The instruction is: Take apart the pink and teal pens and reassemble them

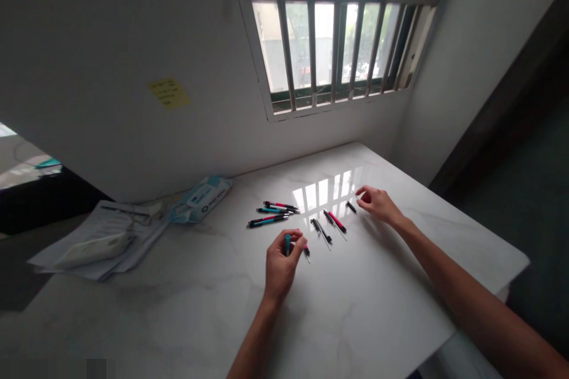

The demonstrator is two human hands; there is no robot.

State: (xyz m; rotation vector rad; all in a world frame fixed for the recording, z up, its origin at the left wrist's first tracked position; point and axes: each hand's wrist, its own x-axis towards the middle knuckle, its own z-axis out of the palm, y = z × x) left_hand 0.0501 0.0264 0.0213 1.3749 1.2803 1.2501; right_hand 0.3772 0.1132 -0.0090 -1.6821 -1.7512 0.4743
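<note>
My left hand (281,263) is closed around a teal pen barrel (288,243), which stands nearly upright in its fingers. Just beside those fingers, a pen part with a black grip (307,250) and a thin tip lies partly hidden. My right hand (377,204) hovers low over the table with thumb and fingertips pinched; whatever is between them is too small to make out. Nearest to it is a short black pen piece (351,206). Between the hands lie a red pen barrel (337,222), a black pen barrel (320,229) and thin refills.
Several whole pens (272,220) in red, teal and black lie left of the loose parts. Farther left are a blue-and-white wipes packet (202,200), papers (104,219) and a white device (93,249). A barred window (333,41) sits above the marble-patterned table (186,314).
</note>
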